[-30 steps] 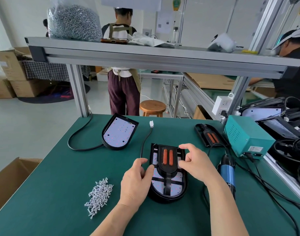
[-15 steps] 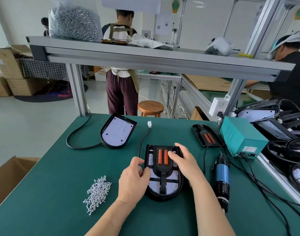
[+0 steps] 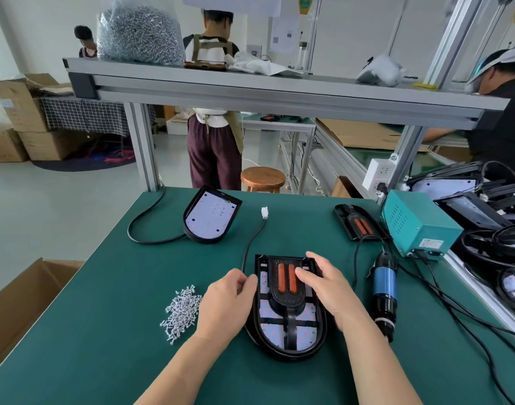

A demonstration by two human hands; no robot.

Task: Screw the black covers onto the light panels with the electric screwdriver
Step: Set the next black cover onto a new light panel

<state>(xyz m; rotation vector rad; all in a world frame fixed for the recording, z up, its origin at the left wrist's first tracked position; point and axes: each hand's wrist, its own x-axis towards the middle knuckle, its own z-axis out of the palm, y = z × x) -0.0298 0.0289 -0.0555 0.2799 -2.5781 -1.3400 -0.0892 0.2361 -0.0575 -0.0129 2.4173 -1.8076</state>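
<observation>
- Your left hand [image 3: 225,305] holds the left rim of the light panel [image 3: 288,327] with curled fingers; the panel lies flat on the green table [image 3: 104,287] before you.
- Your right hand [image 3: 328,290] rests, fingers straight, on the black cover [image 3: 285,299] seated on that panel.
- The electric screwdriver [image 3: 384,290] lies just right of it; the screws [image 3: 182,308] are heaped at its left.

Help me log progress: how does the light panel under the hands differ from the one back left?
The near black rounded light panel wears a black cover with orange strips; the far black rounded light panel shows its bare white board. The left hand and right hand touch the near one, not the far one. Both rest on the green mat.
</observation>
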